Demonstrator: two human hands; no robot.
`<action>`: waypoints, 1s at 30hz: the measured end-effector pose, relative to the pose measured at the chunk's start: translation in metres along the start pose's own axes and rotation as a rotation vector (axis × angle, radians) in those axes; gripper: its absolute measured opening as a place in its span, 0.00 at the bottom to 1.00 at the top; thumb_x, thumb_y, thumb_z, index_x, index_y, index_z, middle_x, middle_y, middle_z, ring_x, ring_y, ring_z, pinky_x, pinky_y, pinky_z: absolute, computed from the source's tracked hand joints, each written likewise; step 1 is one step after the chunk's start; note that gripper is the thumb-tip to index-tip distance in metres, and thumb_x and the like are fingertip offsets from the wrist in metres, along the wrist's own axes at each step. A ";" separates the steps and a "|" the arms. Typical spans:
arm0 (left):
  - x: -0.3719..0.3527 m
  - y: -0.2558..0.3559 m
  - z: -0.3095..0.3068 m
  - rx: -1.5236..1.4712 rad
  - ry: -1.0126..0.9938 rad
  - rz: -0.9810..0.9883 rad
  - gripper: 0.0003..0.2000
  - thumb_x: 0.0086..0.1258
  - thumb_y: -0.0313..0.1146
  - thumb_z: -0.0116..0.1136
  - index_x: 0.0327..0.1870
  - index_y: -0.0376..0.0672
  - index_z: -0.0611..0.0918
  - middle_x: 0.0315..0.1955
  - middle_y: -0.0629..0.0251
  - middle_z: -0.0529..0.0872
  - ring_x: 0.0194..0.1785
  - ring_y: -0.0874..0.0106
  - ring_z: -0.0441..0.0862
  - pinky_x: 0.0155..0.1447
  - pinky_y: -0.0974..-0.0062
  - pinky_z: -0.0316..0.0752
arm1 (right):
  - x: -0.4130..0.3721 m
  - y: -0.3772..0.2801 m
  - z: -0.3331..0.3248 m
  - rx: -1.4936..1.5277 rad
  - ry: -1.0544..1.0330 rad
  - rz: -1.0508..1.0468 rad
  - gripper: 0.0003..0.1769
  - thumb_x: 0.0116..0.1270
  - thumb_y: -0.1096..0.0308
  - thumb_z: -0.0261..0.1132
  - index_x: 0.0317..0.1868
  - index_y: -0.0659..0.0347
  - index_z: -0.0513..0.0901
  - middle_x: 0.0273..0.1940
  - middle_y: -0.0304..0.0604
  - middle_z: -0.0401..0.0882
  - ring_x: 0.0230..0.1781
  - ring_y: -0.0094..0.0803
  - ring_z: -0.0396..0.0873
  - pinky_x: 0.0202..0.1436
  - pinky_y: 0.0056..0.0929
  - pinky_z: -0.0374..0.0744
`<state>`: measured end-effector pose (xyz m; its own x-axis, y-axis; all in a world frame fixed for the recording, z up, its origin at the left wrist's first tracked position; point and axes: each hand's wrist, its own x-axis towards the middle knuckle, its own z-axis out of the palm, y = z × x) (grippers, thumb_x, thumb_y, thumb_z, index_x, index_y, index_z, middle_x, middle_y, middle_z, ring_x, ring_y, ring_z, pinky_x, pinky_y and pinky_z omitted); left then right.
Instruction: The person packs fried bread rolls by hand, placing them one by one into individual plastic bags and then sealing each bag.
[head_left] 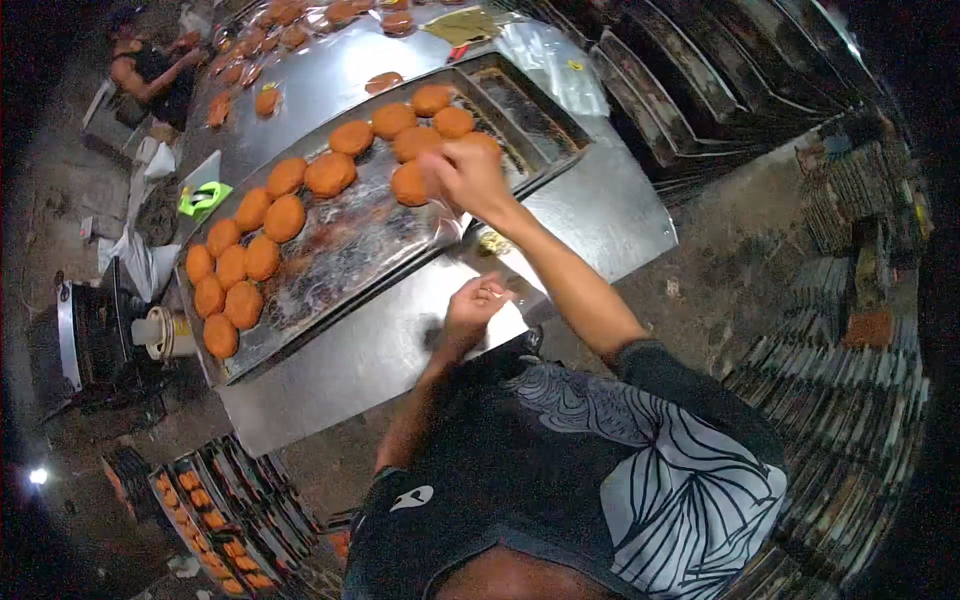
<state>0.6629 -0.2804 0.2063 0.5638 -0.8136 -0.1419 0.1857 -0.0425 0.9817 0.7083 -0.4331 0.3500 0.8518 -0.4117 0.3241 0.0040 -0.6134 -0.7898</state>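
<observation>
My right hand (465, 178) is over the right part of a dark metal baking tray (340, 255), fingers curled and blurred by motion. It overlaps the round orange-brown buns (410, 185) there; whatever it grips is hidden. Something clear and shiny, like plastic film (450, 230), shows just below it at the tray's near edge. Closer to my body, my left hand (474, 308) is above the metal table (330, 400), fingers curled inward, and what they pinch cannot be made out. More buns (262, 257) lie in rows toward the tray's left end.
Clear plastic bags (555, 65) lie beyond the tray, beside stacked dark trays (690, 80). Bagged buns (268, 98) cover the far table. A green-and-white object (204, 199) rests by the tray's left edge. Another person (155, 75) works at the far left. Racked trays (215, 520) stand below left.
</observation>
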 end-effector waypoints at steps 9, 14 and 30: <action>0.044 -0.104 -0.010 0.421 -0.138 0.114 0.09 0.62 0.33 0.50 0.31 0.36 0.78 0.24 0.57 0.79 0.30 0.67 0.75 0.36 0.71 0.70 | -0.178 0.127 -0.008 0.911 -0.638 0.695 0.16 0.56 0.63 0.62 0.43 0.63 0.77 0.41 0.43 0.77 0.41 0.26 0.74 0.45 0.30 0.73; 0.025 -0.013 0.026 0.312 -0.058 -0.221 0.12 0.62 0.34 0.52 0.42 0.37 0.78 0.35 0.58 0.82 0.40 0.71 0.78 0.45 0.75 0.72 | -0.197 0.157 0.012 0.339 -0.573 0.291 0.19 0.52 0.71 0.64 0.46 0.60 0.73 0.45 0.43 0.74 0.42 0.30 0.75 0.44 0.26 0.75; 0.013 -0.007 0.026 0.291 -0.146 -0.190 0.06 0.53 0.32 0.61 0.30 0.39 0.82 0.26 0.63 0.82 0.32 0.77 0.78 0.34 0.78 0.71 | -0.224 0.098 0.004 -0.245 -0.123 0.365 0.08 0.64 0.66 0.50 0.35 0.63 0.69 0.13 0.36 0.68 0.13 0.23 0.68 0.16 0.26 0.64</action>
<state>0.6482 -0.3054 0.2011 0.4171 -0.8485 -0.3256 0.0280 -0.3461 0.9378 0.5200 -0.3986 0.1983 0.8302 -0.5568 -0.0285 -0.4197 -0.5906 -0.6892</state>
